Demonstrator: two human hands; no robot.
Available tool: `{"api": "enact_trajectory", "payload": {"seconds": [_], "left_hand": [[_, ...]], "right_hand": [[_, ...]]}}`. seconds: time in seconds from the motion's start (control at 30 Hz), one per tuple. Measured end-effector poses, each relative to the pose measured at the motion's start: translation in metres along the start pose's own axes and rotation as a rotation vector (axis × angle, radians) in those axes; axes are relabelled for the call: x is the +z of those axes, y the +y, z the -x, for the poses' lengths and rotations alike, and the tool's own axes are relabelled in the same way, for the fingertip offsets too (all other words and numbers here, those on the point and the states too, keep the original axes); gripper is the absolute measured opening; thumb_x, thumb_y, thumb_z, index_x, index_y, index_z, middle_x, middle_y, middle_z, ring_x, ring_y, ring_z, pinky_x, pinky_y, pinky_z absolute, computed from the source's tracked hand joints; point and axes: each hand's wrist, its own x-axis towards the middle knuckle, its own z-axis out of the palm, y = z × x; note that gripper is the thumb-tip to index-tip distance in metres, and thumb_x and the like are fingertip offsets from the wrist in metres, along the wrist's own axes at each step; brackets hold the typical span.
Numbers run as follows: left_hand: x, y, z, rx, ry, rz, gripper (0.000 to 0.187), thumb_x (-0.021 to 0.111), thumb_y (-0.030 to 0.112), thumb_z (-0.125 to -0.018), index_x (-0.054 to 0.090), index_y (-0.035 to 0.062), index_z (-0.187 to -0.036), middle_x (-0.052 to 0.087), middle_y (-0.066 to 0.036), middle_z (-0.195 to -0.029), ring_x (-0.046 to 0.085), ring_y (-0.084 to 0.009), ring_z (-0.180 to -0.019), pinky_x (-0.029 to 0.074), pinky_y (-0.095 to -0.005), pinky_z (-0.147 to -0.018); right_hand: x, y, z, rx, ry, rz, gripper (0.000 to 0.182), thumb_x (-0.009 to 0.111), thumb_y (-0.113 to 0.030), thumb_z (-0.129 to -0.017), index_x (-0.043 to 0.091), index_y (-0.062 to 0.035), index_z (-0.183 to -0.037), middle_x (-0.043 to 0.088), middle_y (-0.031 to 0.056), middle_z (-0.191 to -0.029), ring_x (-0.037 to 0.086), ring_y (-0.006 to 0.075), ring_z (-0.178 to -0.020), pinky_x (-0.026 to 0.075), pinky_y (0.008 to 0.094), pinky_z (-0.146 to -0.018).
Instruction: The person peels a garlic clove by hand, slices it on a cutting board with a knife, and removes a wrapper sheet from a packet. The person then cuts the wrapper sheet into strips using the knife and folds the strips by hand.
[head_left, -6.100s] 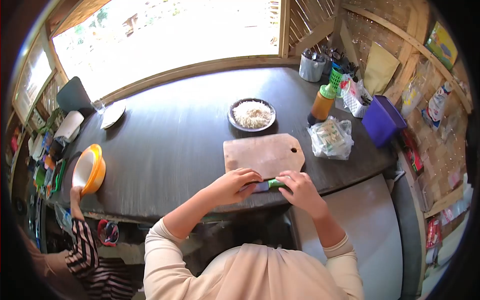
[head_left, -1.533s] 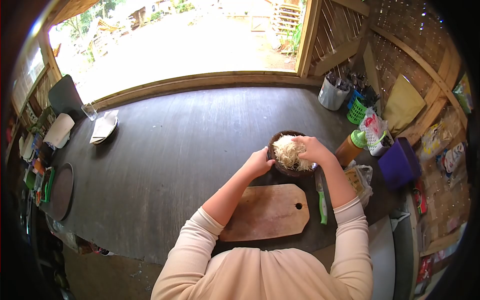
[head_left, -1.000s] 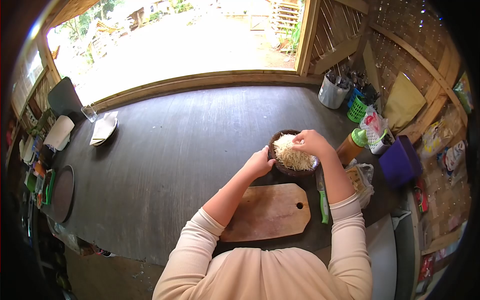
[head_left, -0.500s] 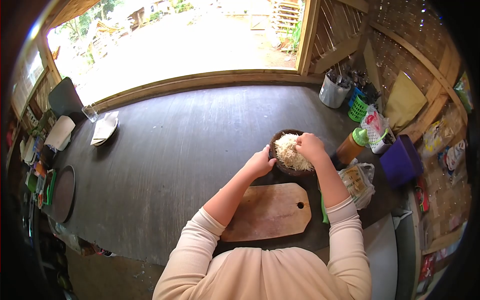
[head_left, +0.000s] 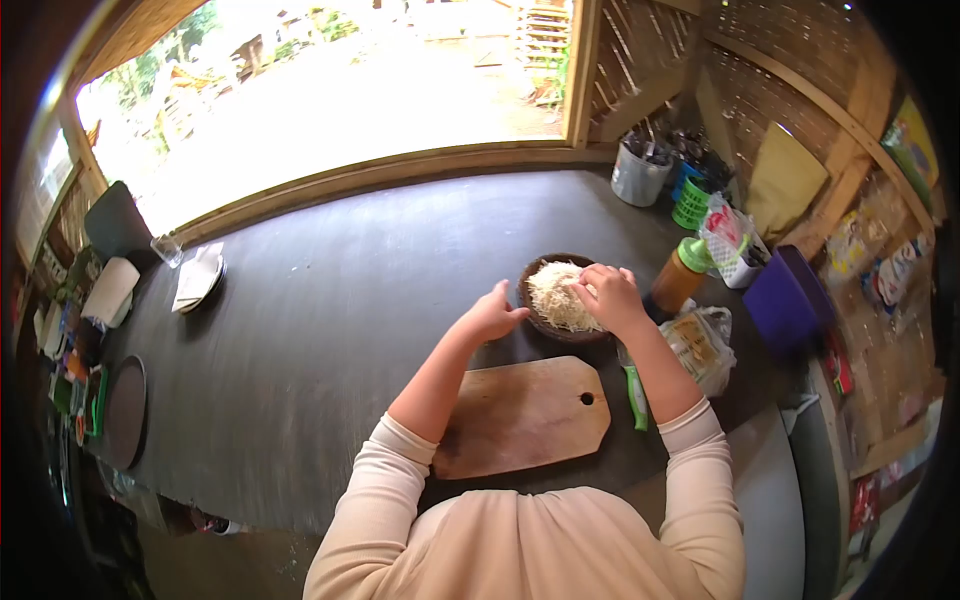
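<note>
A round dark bowl (head_left: pixel 528 314) on the table holds a heap of pale, thin shreds (head_left: pixel 556 296). My left hand (head_left: pixel 494 314) is just left of the bowl's rim, thumb and fingers apart, holding nothing. Over the right side of the heap is my right hand (head_left: pixel 612 297), its fingers bent inward close to the shreds. Whether any shreds are between those fingertips I cannot make out. In front of the bowl lies a wooden cutting board (head_left: pixel 525 418) with a hole near its right end. A knife with a green handle (head_left: pixel 636 400) lies beside the board, under my right forearm.
To the right stand a brown bottle with a green cap (head_left: pixel 678 277), a plastic bag (head_left: pixel 703 350) and a purple container (head_left: pixel 788 300). A pail of utensils (head_left: pixel 641 172) and a green basket (head_left: pixel 692 203) are at the back. A round tray (head_left: pixel 127 410) sits far left.
My left hand has let go of the bowl's rim and drawn slightly left. My right hand has shifted, its fingers lifting a little from the heap. The view has turned slightly, baring the knife handle.
</note>
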Motion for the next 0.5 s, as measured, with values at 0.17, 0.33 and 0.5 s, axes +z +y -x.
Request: {"api": "enact_trajectory", "payload": {"seconds": [0.17, 0.33, 0.5], "left_hand": [[-0.003, 0.000, -0.007, 0.078, 0.117, -0.035, 0.096, 0.074, 0.036, -0.085, 0.015, -0.0055, -0.149, 0.057, -0.024, -0.123, 0.060, -0.0334, -0.105, 0.048, -0.0367, -0.091], [-0.002, 0.020, 0.010, 0.216, 0.174, -0.142, 0.076, 0.071, 0.033, -0.087, 0.032, 0.0047, -0.146, 0.049, -0.022, -0.132, 0.051, -0.0315, -0.119, 0.046, -0.0425, -0.098], [0.001, 0.100, 0.057, 0.420, 0.149, -0.001, 0.040, 0.066, 0.016, -0.089, 0.055, 0.0053, -0.126, 0.056, -0.018, -0.125, 0.055, -0.0353, -0.115, 0.045, -0.0418, -0.097]], "right_hand": [[0.011, -0.001, 0.026, -0.022, 0.126, 0.196, 0.020, 0.059, -0.029, -0.092, 0.073, -0.0190, -0.101, 0.067, 0.0026, -0.112, 0.058, 0.0216, -0.113, 0.033, 0.0581, -0.104], [-0.028, -0.018, 0.066, 0.086, 0.110, -0.009, 0.024, 0.059, -0.035, -0.093, 0.074, -0.0185, -0.099, 0.066, 0.0020, -0.115, 0.057, 0.0216, -0.115, 0.029, 0.0616, -0.106], [-0.097, -0.007, 0.134, 0.180, 0.359, -0.542, 0.022, 0.063, -0.023, -0.092, 0.072, -0.0045, -0.101, 0.070, 0.0113, -0.100, 0.068, 0.0237, -0.092, 0.050, 0.0407, -0.088]]}}
